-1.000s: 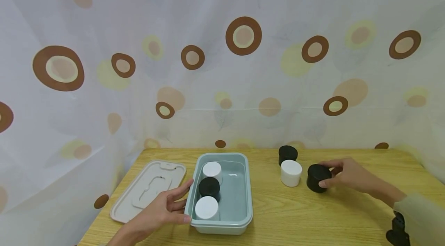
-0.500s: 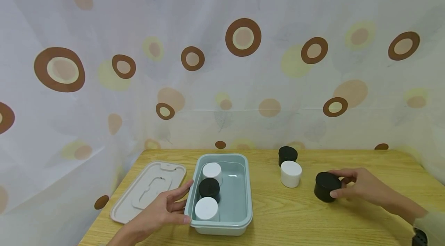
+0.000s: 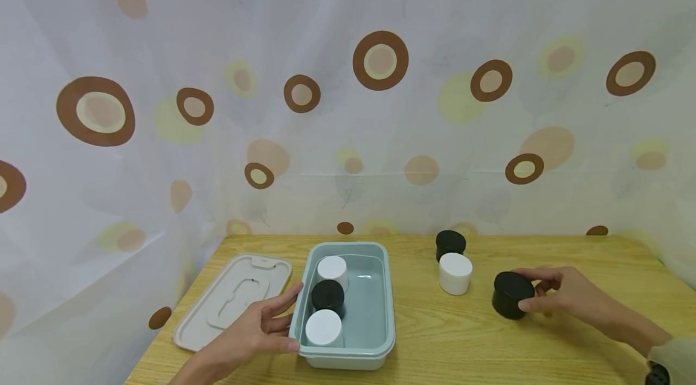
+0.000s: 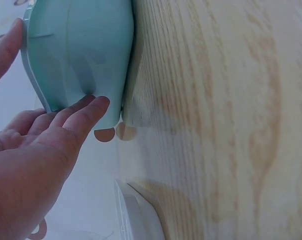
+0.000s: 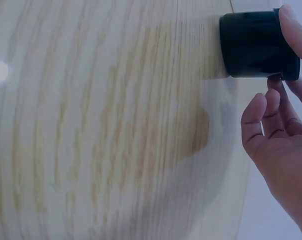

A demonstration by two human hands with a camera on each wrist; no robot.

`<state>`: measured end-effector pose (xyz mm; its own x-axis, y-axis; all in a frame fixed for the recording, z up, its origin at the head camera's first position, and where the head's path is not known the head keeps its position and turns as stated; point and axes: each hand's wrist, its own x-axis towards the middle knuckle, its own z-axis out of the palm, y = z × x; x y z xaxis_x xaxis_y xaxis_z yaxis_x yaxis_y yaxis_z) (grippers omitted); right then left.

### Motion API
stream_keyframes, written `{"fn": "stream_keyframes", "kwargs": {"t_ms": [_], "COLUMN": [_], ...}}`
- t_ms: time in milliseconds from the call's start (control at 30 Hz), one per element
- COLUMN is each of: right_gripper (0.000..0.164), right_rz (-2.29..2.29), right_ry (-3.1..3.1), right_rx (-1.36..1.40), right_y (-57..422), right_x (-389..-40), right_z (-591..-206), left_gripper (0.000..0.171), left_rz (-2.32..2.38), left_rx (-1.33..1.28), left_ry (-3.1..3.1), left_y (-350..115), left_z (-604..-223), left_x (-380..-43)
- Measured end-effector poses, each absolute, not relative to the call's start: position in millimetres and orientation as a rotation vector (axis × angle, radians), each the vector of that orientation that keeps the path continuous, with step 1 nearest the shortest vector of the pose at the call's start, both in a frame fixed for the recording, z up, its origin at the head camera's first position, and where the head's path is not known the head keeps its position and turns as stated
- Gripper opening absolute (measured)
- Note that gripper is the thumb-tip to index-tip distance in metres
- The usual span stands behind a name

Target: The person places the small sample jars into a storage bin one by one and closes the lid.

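Note:
My right hand (image 3: 576,297) pinches a black lidded jar (image 3: 511,295) between thumb and fingers at the right of the table. In the right wrist view, the thumb lies on the rim of the jar's lid (image 5: 290,45), and the jar's base is at the wood. My left hand (image 3: 247,330) rests spread against the left side of a pale blue-green plastic box (image 3: 348,358), its straight fingers (image 4: 83,120) touching the outer wall. Inside, a white jar (image 3: 332,269), a black jar (image 3: 328,296) and another white jar (image 3: 324,329) form a row along the left wall.
A flat beige lid (image 3: 234,294) lies left of the box, partly behind the left hand. Between box and right hand stand a white jar (image 3: 455,273) and, behind it, a black jar (image 3: 450,244). A patterned curtain (image 3: 348,131) borders the wooden table (image 3: 435,342).
My right hand has shifted the black jar right and nearer to me, away from the white jar, and then almost stopped. The left hand and the box stay put.

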<state>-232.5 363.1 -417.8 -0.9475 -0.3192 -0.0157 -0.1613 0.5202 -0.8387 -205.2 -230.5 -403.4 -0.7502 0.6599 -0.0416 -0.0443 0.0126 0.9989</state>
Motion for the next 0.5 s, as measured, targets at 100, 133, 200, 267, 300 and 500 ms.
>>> {"fn": "stream_keyframes", "kwargs": {"t_ms": [100, 133, 200, 267, 300, 500], "right_gripper": [0.067, 0.066, 0.065, 0.062, 0.060, 0.057], "right_rz": [-1.412, -1.419, -1.437, -1.465, -1.479, -1.546], "right_ry": [2.582, 2.579, 2.570, 2.543, 2.527, 2.439], "right_rx": [-0.379, -0.371, -0.352, -0.339, -0.336, -0.384], "right_y": [360.6, 359.7, 357.3, 354.6, 353.0, 336.5], "right_x": [-230.5, -229.9, -229.0, -228.6, -228.6, -228.2], "right_z": [-416.3, -415.2, -412.1, -407.7, -405.2, -384.1], "left_gripper": [0.093, 0.093, 0.093, 0.093, 0.093, 0.094], "left_rz": [1.792, 1.794, 1.796, 1.796, 1.796, 1.796], "left_rx": [0.633, 0.632, 0.631, 0.627, 0.626, 0.627], "left_ry": [1.779, 1.777, 1.777, 1.779, 1.781, 1.786], "left_y": [-230.5, -230.5, -230.5, -230.6, -230.6, -230.2], "left_z": [-403.9, -404.0, -403.9, -404.0, -403.8, -402.8], "left_x": [-205.4, -205.5, -205.6, -205.6, -205.4, -204.3]}}
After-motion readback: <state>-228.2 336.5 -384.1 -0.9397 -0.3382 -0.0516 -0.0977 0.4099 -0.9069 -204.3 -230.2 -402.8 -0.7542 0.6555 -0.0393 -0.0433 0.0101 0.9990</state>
